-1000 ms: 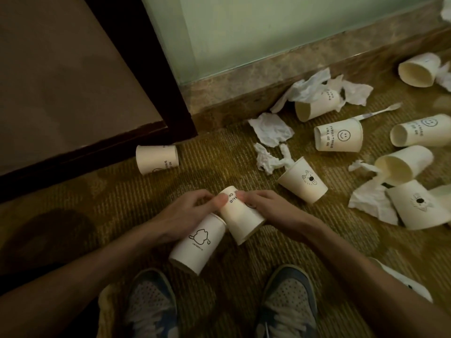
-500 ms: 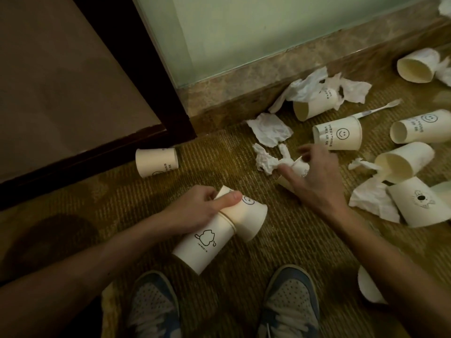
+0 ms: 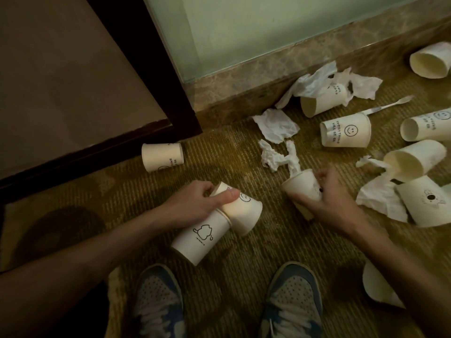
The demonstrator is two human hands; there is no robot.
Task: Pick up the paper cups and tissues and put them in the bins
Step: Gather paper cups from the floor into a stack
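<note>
Right hand [image 3: 327,203] has closed round a paper cup [image 3: 301,189], its mouth slanting up-left to the twisted tissue [image 3: 278,157] at its rim, while below-left of that tissue the left hand [image 3: 195,206] grips two slanted cups [image 3: 202,235].

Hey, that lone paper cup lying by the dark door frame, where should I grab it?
Grip the lone cup across its side wall, coming from above: it lies on its side, curved wall up, with the door frame close behind it.
</note>
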